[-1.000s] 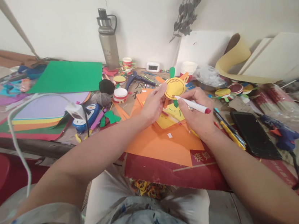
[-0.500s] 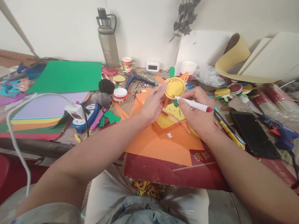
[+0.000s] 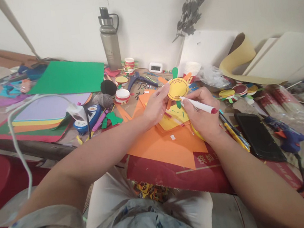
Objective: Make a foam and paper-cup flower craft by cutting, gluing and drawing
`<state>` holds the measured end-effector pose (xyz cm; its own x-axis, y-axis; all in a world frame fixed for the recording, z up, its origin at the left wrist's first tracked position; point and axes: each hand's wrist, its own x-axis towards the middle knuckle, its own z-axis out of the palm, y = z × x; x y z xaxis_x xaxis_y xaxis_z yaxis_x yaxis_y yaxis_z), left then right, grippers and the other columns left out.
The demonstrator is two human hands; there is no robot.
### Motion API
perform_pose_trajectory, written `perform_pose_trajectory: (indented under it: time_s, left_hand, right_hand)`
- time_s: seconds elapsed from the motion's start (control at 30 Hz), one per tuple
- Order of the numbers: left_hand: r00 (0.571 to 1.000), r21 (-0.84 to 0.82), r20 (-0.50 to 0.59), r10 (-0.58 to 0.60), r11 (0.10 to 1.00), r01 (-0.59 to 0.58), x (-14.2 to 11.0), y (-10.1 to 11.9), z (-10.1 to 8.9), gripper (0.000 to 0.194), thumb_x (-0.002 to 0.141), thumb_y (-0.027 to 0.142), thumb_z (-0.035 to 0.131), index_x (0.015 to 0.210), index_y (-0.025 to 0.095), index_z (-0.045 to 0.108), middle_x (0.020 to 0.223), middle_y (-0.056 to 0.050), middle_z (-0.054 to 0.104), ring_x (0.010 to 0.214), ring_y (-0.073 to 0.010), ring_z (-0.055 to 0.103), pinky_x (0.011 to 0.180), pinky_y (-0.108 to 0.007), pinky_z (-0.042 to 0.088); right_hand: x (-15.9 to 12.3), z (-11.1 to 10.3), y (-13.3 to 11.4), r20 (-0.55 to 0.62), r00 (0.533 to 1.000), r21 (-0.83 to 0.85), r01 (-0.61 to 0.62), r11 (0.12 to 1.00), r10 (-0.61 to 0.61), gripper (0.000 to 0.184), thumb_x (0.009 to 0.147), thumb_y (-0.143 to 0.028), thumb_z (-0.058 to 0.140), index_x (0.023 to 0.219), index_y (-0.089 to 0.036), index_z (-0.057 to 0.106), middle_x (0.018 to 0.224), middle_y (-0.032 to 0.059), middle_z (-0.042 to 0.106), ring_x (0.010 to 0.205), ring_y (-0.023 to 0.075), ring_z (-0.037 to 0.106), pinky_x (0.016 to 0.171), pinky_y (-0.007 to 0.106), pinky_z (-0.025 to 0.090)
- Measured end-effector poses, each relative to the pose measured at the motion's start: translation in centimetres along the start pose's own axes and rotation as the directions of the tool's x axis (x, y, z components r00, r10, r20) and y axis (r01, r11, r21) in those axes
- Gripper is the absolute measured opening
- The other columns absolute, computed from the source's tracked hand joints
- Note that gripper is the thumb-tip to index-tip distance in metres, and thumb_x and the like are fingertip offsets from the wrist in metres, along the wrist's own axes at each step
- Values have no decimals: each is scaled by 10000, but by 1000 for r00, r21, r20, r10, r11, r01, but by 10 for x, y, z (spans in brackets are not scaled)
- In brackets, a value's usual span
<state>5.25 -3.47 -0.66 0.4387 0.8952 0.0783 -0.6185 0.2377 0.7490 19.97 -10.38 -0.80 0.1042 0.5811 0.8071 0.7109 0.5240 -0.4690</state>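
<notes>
My left hand [image 3: 156,106] grips the edge of a yellow paper disc [image 3: 177,88] with green and orange paper strips sticking out around it. Dark curved lines and scalloped marks are drawn on the disc's face. My right hand [image 3: 202,113] is closed around a white marker [image 3: 199,105] with a red end, its tip touching the lower part of the disc. Beneath both hands lie orange paper sheets [image 3: 170,152] and a smaller yellow sheet [image 3: 173,118] with bits of scrap on it.
A black phone [image 3: 259,136], a utility knife [image 3: 233,131] and a blue glue gun [image 3: 287,136] lie to the right. Left are stacked coloured sheets [image 3: 40,109], a green sheet [image 3: 70,76] and a blue device with a white cable. A bottle [image 3: 110,41] stands by the wall.
The marker tip has shifted slightly to the right along the disc's lower part, and more marks show there. My left hand keeps its hold on the disc.
</notes>
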Motion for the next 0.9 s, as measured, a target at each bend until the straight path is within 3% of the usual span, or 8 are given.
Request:
perform_pose_trajectory:
  time_s: [0.3,0.7,0.9]
  left_hand:
    - [1000,-14,-20,-11,1000,10,-2,2,1,394,1022,524,721,1187,171,775,875,-44,807,774,-142,749,782,-258,585]
    - [999,-18,-10,-43,999,43,-4,1,3,375,1018,498,732,1201,177,793,905,-62,826,914,-191,796,875,-299,605]
    - [1000,-7,-7,-27,1000,27,-3,-1,1,379,1006,511,746,1186,179,788,857,-44,805,820,-161,769,807,-273,595]
  right_hand:
    - [1,-1,-3,-10,1000,4,8,1000,-8,105,908,-283,720,860,-265,628,781,-1,734,663,198,663,659,359,543]
    - [1,0,0,-24,999,-2,-22,1000,22,106,938,-322,711,903,-279,621,789,14,733,676,214,681,675,382,577]
    - [1,-1,1,-42,999,7,-27,1000,28,135,942,-357,715,900,-262,628,782,19,732,685,220,699,659,378,553]
